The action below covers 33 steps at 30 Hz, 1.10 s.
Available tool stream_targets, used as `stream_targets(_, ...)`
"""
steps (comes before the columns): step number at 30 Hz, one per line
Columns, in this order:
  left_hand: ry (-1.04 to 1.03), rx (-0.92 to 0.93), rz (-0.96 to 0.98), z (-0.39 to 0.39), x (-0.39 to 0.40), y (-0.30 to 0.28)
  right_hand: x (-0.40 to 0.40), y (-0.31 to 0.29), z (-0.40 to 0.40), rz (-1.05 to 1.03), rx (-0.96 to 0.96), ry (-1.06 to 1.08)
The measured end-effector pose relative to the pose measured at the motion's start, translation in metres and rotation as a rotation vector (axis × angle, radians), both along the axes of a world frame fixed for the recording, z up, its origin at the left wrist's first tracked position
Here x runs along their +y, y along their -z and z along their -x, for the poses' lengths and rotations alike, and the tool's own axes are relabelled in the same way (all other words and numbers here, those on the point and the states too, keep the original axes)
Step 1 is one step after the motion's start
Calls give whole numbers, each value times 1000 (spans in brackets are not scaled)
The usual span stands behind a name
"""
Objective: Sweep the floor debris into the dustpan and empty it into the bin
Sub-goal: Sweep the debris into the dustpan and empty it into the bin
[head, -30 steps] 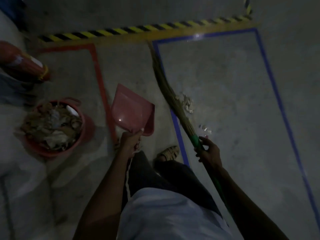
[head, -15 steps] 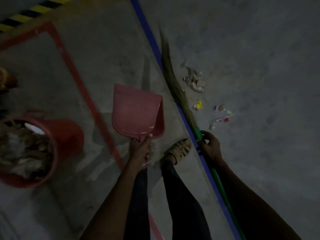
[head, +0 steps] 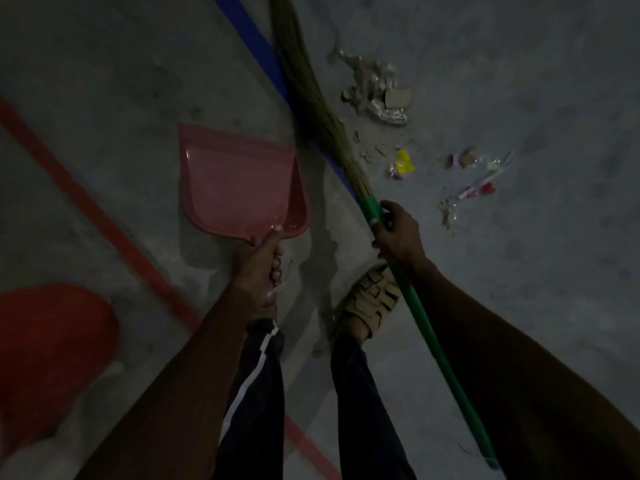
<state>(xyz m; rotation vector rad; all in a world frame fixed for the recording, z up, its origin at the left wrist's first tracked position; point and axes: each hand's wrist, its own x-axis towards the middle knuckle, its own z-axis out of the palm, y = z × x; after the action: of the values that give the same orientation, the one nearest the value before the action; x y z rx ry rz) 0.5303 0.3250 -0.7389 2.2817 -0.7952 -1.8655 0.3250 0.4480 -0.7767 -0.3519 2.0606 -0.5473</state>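
My left hand grips the handle of a pink dustpan, whose empty scoop points away from me above the grey floor. My right hand grips the green handle of a grass broom; its bristles run up along a blue floor line. Debris of crumpled paper, cardboard and foil lies just right of the bristles. More scraps, yellow, red and white, are scattered near my right hand. The red bin shows only as a side wall at the lower left.
A red tape line crosses the concrete floor diagonally between bin and dustpan. The blue tape line runs beside the broom. My sandalled foot stands between my two hands, with dark trouser legs below.
The view has moved closer and to the right: the bin has slid to the lower left corner, the debris looms larger. Both hands keep their grips on dustpan and broom.
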Motion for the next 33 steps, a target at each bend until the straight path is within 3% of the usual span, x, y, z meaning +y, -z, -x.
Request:
stream_targets(9, 174, -54, -111, 25, 20, -1, 77, -1, -12, -33, 38, 245)
stream_targets(20, 433, -55, -43, 74, 59, 2, 237, -16, -39, -172, 317, 149)
stream_targets(26, 517, -90, -34, 82, 70, 4, 249, -30, -66, -120, 385, 118)
stream_targets(33, 469, -101, -43, 70, 65, 8, 212, -8, -82, -18, 316, 80)
